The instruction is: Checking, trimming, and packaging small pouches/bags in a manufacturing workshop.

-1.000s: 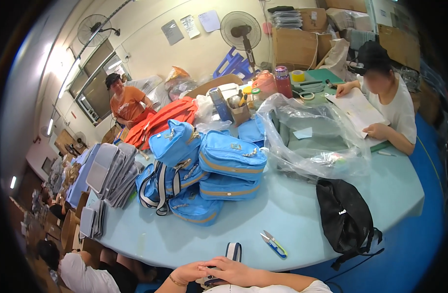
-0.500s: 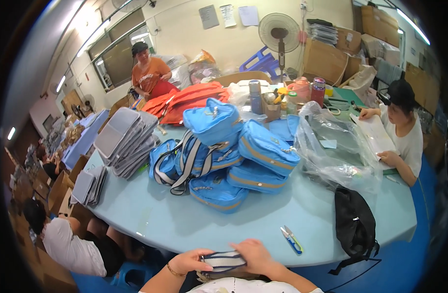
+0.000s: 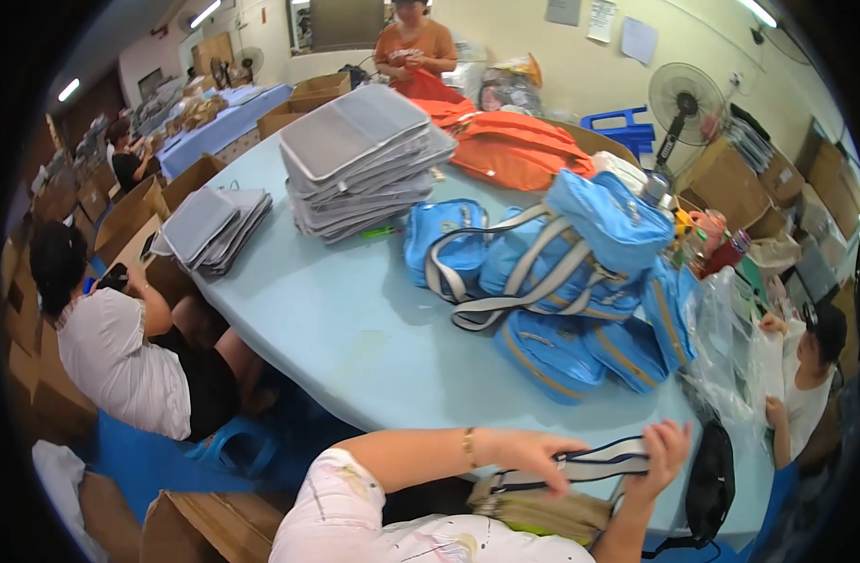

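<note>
My left hand [image 3: 533,454] is closed on one end of a striped strap [image 3: 606,463], white-grey with dark blue edges. At the other end, my right hand [image 3: 662,458] grips the same strap with its fingers bent round it. The strap stretches between them just over the table's near edge. Below it, against my body, rests a tan bag [image 3: 554,508] with a yellow-green part low on it; the strap seems to belong to this bag. Several light blue bags [image 3: 552,352] with grey straps lie piled on the table beyond my hands.
Stacks of grey mesh-topped pouches [image 3: 364,141] and orange bags [image 3: 519,145] lie on the far side of the pale blue table [image 3: 355,347]. A black bag [image 3: 711,483] is at my right. Co-workers sit left and right; another person stands at the back. Cardboard boxes [image 3: 214,525] stand lower left.
My view has swung to the left. Both hands have lifted the strap and drawn it out longer, and the tan bag below it has come into sight. The snips on the table no longer show.
</note>
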Available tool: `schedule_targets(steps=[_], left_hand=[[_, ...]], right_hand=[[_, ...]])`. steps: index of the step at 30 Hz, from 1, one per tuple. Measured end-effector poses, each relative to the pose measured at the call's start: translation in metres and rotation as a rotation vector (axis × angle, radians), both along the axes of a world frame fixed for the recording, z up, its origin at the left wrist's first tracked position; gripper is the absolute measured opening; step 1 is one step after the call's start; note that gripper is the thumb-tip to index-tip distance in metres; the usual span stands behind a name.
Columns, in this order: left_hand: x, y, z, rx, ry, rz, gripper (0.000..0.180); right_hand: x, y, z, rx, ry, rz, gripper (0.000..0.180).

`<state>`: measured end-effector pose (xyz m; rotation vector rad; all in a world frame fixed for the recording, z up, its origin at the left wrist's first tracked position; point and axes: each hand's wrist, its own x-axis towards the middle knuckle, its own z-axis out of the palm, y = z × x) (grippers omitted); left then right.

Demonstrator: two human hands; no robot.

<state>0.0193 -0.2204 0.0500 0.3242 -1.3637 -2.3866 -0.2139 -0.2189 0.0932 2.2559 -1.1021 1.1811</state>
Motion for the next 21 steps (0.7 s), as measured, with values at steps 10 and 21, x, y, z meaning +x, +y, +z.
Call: schedule_targets(steps=[10,21], left_hand=[[0.004,-0.112,-0.079,0.150,-0.003,0.046,0.056],[0.011,-0.120,-0.094,0.039,0.098,-0.043,0.042]], right_hand=[[-0.002,-0.088,-0.091,0.466,0.015,-0.147,0.044],[0.004,-0.099,-0.116,0.676,-0.003,-0.245,0.020]])
